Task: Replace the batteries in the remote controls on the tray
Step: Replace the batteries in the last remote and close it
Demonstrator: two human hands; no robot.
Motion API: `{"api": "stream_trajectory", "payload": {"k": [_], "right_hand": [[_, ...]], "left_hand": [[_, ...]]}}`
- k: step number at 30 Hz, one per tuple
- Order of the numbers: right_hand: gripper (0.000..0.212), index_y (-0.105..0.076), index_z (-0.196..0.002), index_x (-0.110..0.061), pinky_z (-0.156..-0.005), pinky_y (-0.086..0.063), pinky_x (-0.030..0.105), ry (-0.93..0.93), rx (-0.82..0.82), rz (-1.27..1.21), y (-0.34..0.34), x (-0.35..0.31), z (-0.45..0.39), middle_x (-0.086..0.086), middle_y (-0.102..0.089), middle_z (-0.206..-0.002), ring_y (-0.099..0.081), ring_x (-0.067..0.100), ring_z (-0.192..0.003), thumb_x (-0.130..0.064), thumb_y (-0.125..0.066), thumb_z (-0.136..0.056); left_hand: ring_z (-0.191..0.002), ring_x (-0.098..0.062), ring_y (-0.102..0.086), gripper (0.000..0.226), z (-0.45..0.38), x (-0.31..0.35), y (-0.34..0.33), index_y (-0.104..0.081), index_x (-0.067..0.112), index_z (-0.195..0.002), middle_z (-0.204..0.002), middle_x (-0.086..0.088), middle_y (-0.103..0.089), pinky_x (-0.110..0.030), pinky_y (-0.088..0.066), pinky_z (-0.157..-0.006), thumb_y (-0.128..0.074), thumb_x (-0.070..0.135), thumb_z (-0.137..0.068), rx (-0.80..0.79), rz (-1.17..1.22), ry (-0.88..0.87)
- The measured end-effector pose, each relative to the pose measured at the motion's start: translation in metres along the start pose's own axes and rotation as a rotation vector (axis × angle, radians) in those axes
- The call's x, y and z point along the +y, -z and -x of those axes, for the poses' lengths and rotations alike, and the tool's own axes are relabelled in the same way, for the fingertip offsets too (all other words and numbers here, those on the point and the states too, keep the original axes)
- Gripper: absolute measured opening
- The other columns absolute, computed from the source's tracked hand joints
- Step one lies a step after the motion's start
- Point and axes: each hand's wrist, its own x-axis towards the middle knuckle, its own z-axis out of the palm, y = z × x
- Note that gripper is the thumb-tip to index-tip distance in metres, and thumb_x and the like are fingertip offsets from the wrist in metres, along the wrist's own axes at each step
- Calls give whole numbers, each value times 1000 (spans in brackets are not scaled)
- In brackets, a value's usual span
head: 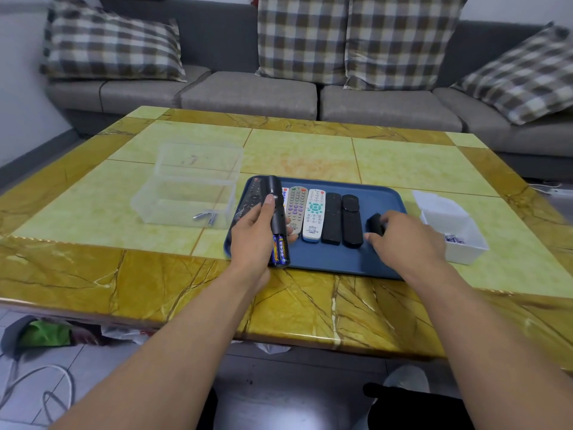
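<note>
Blue plastic, the tray [335,262] sat at the middle of the frame on the yellow marbled counter [124,274], a row of remote controls [314,215] lying across it. The left hand [252,240] gripped a black remote [276,212] with its back open, two blue batteries [280,249] showing at the near end. To the right, the right hand [406,240] curled its fingers [373,237] round a small black cover [375,223] just above the tray, near a white box [465,240] of batteries; a clear box [189,184] stood left of centre.

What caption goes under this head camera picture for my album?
Left hand holds an open black remote showing blue batteries; right hand picks up its cover from the blue tray.
</note>
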Motion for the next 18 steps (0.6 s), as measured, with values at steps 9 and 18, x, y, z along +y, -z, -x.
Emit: {"api": "stream_trajectory", "payload": {"k": [9,18], "right_hand": [[29,-62,-120,-33,-71,-44,32,116,111,-149,4,-14,9,-5,-66,-113,-64,24,-101,-41,-63,-92],[14,-78,-100,-41,-70,-52,36,815,74,-518,6,-58,57,-16,-63,-94,-60,6,-85,-41,-72,-87]], "left_hand": [[-69,-21,-69,44,5,5,-4,-68,0,-109,-80,-12,-70,-31,-59,-59,-57,42,-101,-78,38,168],[-64,-24,-61,41,7,8,-7,-68,6,-95,-79,-12,-66,-32,-46,-55,-51,42,-103,-184,75,338]]}}
